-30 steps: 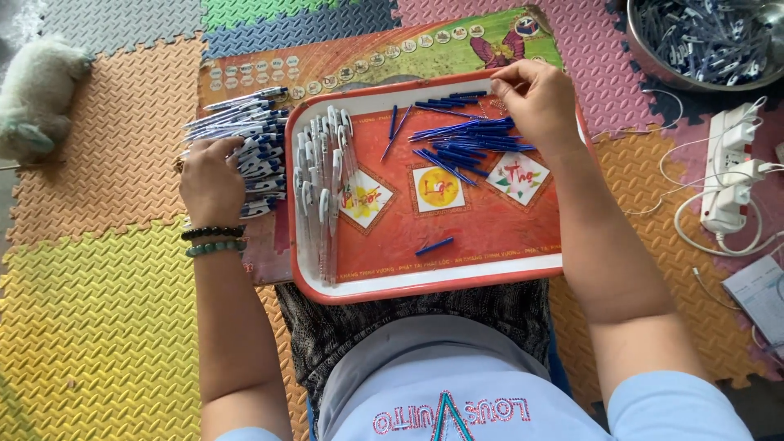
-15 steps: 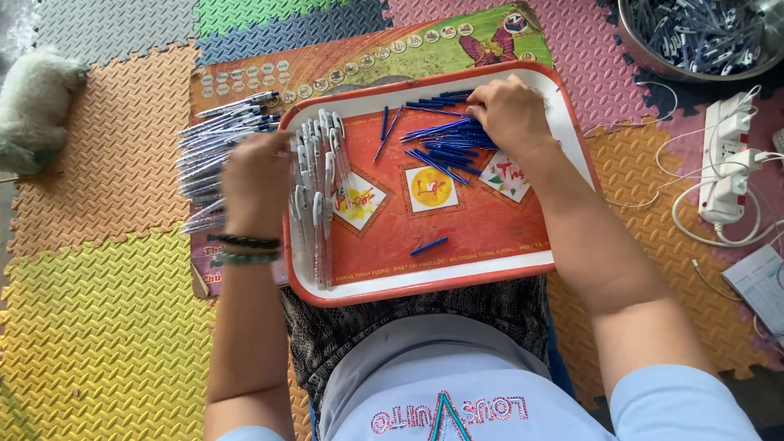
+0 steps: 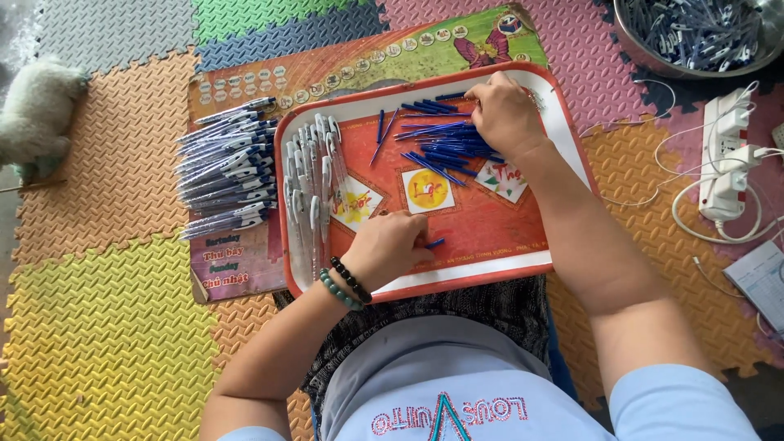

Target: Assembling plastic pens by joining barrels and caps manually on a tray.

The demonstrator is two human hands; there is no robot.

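A red tray (image 3: 563, 131) rests on my lap. A row of white pen barrels (image 3: 313, 192) lies along its left side, and a loose pile of blue pen pieces (image 3: 445, 147) lies at its upper middle. My right hand (image 3: 505, 114) rests on the right of that pile, fingertips pinched on one blue piece near the tray's top rim. At the tray's lower middle my left hand (image 3: 388, 247), with bead bracelets on the wrist, is curled with its fingertips closed on a single blue piece (image 3: 436, 242).
A stack of finished blue-and-white pens (image 3: 224, 167) lies on a printed board left of the tray. A metal bowl of pen parts (image 3: 694, 37) stands at top right, a white power strip with cables (image 3: 723, 155) at right, and a fluffy white toy (image 3: 37, 110) at far left. Coloured foam mats cover the floor.
My left hand has moved from the pen stack left of the tray onto the tray's lower middle and closed on the single blue piece. My right hand stays at the blue pile.
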